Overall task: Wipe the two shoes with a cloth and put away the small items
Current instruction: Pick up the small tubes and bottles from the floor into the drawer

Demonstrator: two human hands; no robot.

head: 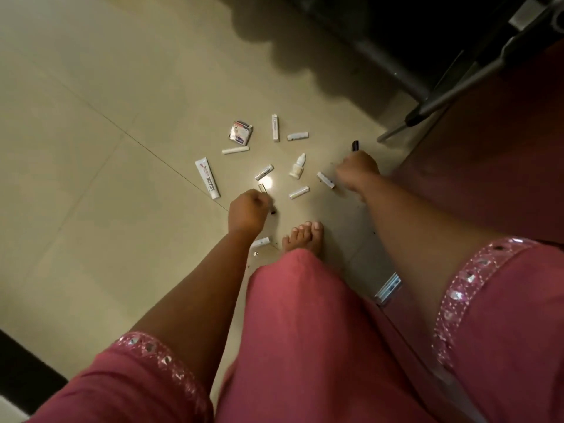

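Observation:
Several small items lie scattered on the beige tiled floor: a long white tube (207, 178), a small carton (240, 132), a white dropper bottle (298, 166), and several short white sticks such as one upright (275, 127) and one near the middle (299, 192). My left hand (247, 212) is curled around a thin item with a dark tip poking out below the fingers. My right hand (357, 169) is curled and grips a dark pen-like item (355, 145) that sticks out above it. A white stick (325, 180) lies just left of that hand. No shoes or cloth are in view.
My bare foot (302, 239) stands on the floor under the items, with pink clothing below it. A dark maroon surface (488, 166) borders the right side. Metal chair legs (406, 123) and dark furniture stand at the upper right. Open floor stretches to the left.

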